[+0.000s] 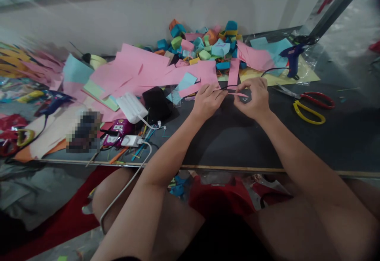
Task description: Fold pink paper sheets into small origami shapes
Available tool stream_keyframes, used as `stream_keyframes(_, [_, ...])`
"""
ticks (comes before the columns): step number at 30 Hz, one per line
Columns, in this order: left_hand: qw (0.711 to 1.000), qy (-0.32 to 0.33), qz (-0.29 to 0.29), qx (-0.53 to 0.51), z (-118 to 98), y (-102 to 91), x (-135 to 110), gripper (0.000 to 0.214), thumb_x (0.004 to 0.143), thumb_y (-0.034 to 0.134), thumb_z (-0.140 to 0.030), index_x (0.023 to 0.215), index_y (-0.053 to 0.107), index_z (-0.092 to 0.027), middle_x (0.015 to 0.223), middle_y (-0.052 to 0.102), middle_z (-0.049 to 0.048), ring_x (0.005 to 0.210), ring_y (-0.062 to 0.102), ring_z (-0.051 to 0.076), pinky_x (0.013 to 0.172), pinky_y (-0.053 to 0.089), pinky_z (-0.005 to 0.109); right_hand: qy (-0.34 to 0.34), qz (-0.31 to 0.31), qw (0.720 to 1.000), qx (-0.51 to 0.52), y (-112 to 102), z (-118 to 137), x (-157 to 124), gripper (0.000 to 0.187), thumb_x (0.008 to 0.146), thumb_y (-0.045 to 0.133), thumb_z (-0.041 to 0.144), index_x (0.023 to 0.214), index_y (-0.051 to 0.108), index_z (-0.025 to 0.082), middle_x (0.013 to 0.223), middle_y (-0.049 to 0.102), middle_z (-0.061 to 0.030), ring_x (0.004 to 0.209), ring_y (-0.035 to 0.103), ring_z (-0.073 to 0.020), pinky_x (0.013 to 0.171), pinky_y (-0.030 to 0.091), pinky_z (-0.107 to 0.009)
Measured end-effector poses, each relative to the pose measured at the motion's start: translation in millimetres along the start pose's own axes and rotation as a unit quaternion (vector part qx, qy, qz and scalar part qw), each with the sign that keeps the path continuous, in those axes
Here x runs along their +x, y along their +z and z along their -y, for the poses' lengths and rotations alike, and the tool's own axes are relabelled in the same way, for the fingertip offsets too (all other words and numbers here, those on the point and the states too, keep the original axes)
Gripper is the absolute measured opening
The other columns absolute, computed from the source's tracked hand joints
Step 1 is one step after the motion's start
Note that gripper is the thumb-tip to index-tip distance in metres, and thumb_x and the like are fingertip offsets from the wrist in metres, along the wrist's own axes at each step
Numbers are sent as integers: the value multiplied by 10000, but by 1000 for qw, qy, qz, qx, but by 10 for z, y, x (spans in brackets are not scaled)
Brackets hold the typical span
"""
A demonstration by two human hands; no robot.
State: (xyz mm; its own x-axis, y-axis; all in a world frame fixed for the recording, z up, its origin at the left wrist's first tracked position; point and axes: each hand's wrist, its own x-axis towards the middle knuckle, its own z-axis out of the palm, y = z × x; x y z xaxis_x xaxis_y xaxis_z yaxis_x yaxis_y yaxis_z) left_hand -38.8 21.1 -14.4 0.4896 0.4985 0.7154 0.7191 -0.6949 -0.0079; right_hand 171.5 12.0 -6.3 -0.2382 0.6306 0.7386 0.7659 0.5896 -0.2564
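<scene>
My left hand (pixel 208 102) is above the dark tabletop with its fingers closed together at one end of a narrow pink paper strip (pixel 242 94). Facing it, my right hand (pixel 254 98) curls thumb and forefinger into a ring and pinches the same strip, whose tip pokes into that ring. A thin black cord runs just behind the fingers. Beyond the hands, an upright pink paper piece (pixel 233 71) lies by a heap of small folded paper pieces (pixel 204 47) in blue, green, orange and pink.
Red-and-yellow-handled scissors (pixel 308 103) lie to the right, below a blue glue gun (pixel 293 61). Pink sheets (pixel 127 71) spread leftward. A white power strip (pixel 132 106), a charger (pixel 130 140) with a cable and another glue gun (pixel 56 103) sit on the left.
</scene>
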Motion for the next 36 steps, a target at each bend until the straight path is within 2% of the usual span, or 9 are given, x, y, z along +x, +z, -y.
stream_keyframes(9, [999,30,16,-25,-92,2,3,348,1074,418,-244,1067,760,-187,992,800,80,1112,698,213,954,496,373,-36,44,998,-14,54,-42,-20,190,796,590,229,963,507,263,874,691,-6,910,669,-254,1070,409,-504])
stream_keyframes(14, [999,11,25,-47,-6,-11,-4,327,1071,426,-243,1111,747,-196,1007,789,81,1142,680,217,979,478,389,-54,60,996,-36,-5,-118,10,125,837,586,234,933,511,264,875,687,-11,910,659,-250,1063,415,-511])
stream_keyframes(19, [999,16,20,-35,95,-57,11,305,1068,439,-235,1062,742,-200,972,784,67,1098,691,212,950,483,388,-51,70,996,-37,-16,-215,22,133,835,577,223,934,502,268,886,690,-13,935,654,-254,1087,404,-524])
stream_keyframes(29, [998,50,-4,32,162,-175,53,305,1069,441,-227,1007,740,-216,889,782,38,1010,705,185,860,508,344,-24,56,997,-41,-97,-317,67,174,769,596,198,889,491,266,879,692,-10,914,661,-262,1058,448,-553])
stream_keyframes(32, [999,24,5,24,219,-178,40,314,1071,437,-260,1010,743,-223,890,771,60,1013,709,199,852,516,353,-8,44,998,-43,-153,-379,77,172,766,608,200,895,513,262,882,692,-22,915,666,-274,1040,459,-561])
stream_keyframes(36, [999,-28,20,-17,292,-174,22,290,1062,452,-285,1038,738,-244,976,776,83,1062,695,221,927,511,391,39,-1,998,-57,-242,-412,90,132,810,608,243,932,559,252,890,693,-70,936,657,-306,989,473,-579])
